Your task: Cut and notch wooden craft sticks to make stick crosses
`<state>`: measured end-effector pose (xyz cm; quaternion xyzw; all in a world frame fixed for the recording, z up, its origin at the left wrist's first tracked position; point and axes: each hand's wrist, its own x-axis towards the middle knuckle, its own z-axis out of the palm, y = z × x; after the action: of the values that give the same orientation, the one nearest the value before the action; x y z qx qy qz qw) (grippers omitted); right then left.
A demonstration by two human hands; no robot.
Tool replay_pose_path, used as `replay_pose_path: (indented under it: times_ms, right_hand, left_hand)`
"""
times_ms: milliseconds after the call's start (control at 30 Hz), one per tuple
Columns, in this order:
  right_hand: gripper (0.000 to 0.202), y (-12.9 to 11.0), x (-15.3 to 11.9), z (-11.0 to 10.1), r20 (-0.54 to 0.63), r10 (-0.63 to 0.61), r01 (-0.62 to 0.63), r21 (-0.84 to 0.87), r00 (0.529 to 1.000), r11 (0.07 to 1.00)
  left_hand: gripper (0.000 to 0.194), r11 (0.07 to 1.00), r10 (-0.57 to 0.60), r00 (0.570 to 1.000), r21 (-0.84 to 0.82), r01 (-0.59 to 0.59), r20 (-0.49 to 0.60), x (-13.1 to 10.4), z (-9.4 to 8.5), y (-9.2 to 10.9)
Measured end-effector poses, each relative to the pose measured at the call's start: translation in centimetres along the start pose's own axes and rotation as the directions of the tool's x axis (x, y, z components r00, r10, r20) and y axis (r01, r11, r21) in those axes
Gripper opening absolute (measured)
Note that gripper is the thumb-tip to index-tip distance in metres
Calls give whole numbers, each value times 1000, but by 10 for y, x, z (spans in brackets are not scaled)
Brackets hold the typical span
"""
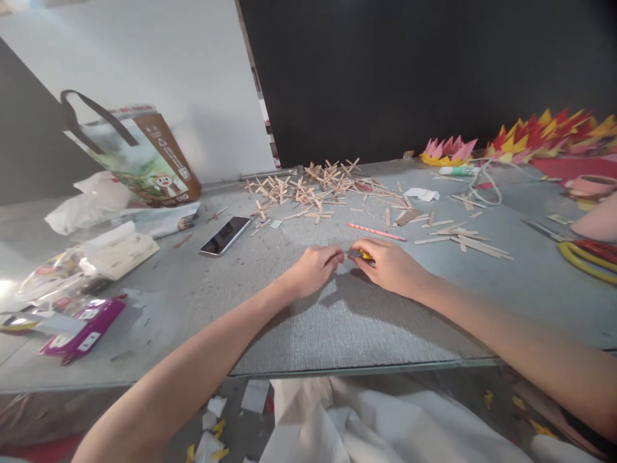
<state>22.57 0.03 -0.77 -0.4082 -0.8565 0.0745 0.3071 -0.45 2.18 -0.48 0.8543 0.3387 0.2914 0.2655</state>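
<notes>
Forearms (207,355), grey tabletop (299,341), perhaps black wall (395,77)

Phone (225,236) lying flat on the desk (193,296), printed bag (157,161) up behind it, purple packet (91,326) nearer the front, spiky paper crown (449,152) back right

Craft workspace, wooden sticks (315,186) heaped near the tabletop's (299,341) far edge, colourful folded paper (540,136) by its far right corner
</notes>
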Motion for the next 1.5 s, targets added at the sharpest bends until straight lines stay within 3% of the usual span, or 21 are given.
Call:
replay_pose_path:
  times_ms: [167, 233, 400, 500, 667, 767, 967, 1133, 1500]
  right_hand:
    - [28, -14, -1, -10, -289, 25, -51, -84, 957, 995]
    - [30, -19, -3, -12, -277, 17, -32, -47, 961, 998]
    - [28, -18, -5, -3, -99, 38, -31, 74, 994, 997]
    - [26, -15, -4, 3, -78, 71, -62, 108, 994, 992]
    - [25, -16, -3, 1, -88, 97, -85, 130, 991, 988]
    - [27, -19, -3, -1, -41, 126, -120, 129, 991, 984]
    - [27, -27, -7, 0, 39, 166, -170, 115, 985, 979]
    - [31, -33, -8, 1, 31, 164, -167, 150, 986, 974]
    - [31, -34, -9, 3, 2, 166, -164, 180, 986, 970]
  left_hand:
    - [26, 926, -257, 963, -306, 223, -77, 1, 5, 1]
    - [28, 890, -267, 958, -407, 204, -104, 1, 8, 4]
    - [32, 836, -222, 960, -541, 96, -173, 0, 11, 11]
    - [29, 859, -210, 965, -501, 107, -155, -1, 10, 16]
    - [15, 921, -177, 984, -351, 168, 7, -3, 10, 19]
    - [13, 934, -179, 983, -308, 184, 44, -3, 11, 17]
    - [31, 962, -156, 987, -233, 144, -31, -3, 6, 8]
    - [27, 990, -67, 997, -127, 62, -38, -3, 4, 2]
    - [29, 998, -54, 997, -38, 53, -48, -4, 0, 7]
